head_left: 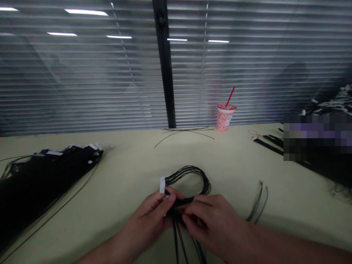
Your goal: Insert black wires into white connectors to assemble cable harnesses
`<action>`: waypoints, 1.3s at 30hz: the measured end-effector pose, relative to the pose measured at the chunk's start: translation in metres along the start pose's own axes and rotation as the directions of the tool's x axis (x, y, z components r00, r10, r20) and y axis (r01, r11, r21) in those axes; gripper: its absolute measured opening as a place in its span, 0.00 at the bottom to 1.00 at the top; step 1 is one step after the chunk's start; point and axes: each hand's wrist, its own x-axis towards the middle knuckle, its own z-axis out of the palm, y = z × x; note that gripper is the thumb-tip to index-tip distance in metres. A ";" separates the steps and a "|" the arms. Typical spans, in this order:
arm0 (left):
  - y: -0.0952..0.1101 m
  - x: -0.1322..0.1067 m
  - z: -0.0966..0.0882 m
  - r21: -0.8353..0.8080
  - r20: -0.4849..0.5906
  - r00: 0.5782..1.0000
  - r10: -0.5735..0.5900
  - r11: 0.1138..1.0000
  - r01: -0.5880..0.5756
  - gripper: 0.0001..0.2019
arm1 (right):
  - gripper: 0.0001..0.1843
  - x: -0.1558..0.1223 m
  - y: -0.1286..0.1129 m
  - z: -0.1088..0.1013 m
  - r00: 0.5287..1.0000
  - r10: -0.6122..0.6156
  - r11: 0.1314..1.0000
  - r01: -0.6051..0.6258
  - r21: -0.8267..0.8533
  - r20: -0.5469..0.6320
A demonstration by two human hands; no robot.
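Working over a pale tabletop (132,161), as the head view is showing, two bare hands are meeting on a black wire harness (206,183) near the front edge of what I am seeing. The left hand (154,211) is closing thumb and fingers around the bundle, just below a white connector (162,184) that is standing upright above the fingers. From that connector the thin wires are arching up and over to the right, then bending back down towards the hands in an open loop. The right hand (214,220) is curling its fingers inwards, nearly closed, and its thumb and forefinger are gripping the same bundle beside the left; I am not able to tell which strands its fingertips are pinching. Dark wire ends (176,234) are hanging below both hands, and a few more strands (255,204) are poking out beyond the right wrist.

Over to the left, a thick heap of black cables (49,176) with white ends is lying on the table. Further back, loose wires (181,130) are crossing each other, and a pink-patterned cup (224,119) is holding a slanting red straw (230,96). Flat black cables (268,146) are lying to the right, and horizontal blinds (82,73) are covering the window behind.
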 end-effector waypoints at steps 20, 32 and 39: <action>0.009 -0.001 0.003 -0.102 0.060 0.997 -0.058 0.993 0.064 0.10 | 0.14 0.009 -0.005 -0.055 0.959 0.143 0.850 -0.246 0.467 0.245; 0.009 -0.001 0.005 -0.028 0.069 0.991 -0.116 0.993 0.118 0.12 | 0.10 0.020 0.045 -0.128 0.811 0.550 0.238 0.077 0.968 -0.200; 0.015 -0.004 0.003 0.009 0.125 0.981 -0.150 0.989 0.150 0.14 | 0.10 0.025 0.050 -0.097 0.854 0.513 0.211 -0.031 0.977 -0.083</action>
